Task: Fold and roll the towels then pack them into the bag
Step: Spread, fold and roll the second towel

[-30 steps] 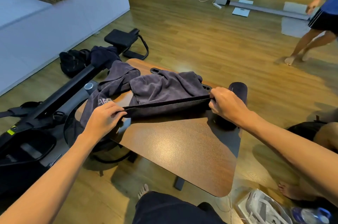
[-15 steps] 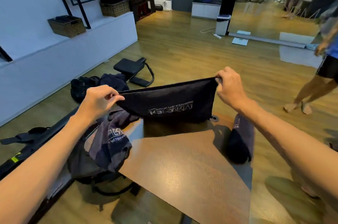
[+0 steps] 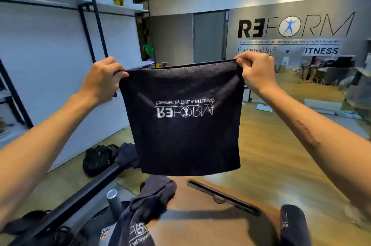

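A dark towel (image 3: 186,141) with a white upside-down logo hangs flat in the air in front of me. My left hand (image 3: 102,80) pinches its top left corner and my right hand (image 3: 254,73) pinches its top right corner. Below, a crumpled dark towel (image 3: 148,201) drapes over the left edge of the brown table (image 3: 200,229). A rolled dark towel (image 3: 293,225) lies on the table at the lower right. A black bag (image 3: 98,158) sits on the floor to the left.
A black exercise-machine rail (image 3: 80,197) runs diagonally at the lower left, beside a grey post (image 3: 113,198). A black slot handle (image 3: 220,195) crosses the tabletop. White wall shelving (image 3: 60,45) stands at left. Desks and clutter (image 3: 331,71) fill the far right over wooden floor.
Both hands have lifted the towel from the table up to chest height, so it now hangs fully spread. The view has tilted upward toward the room's far wall.
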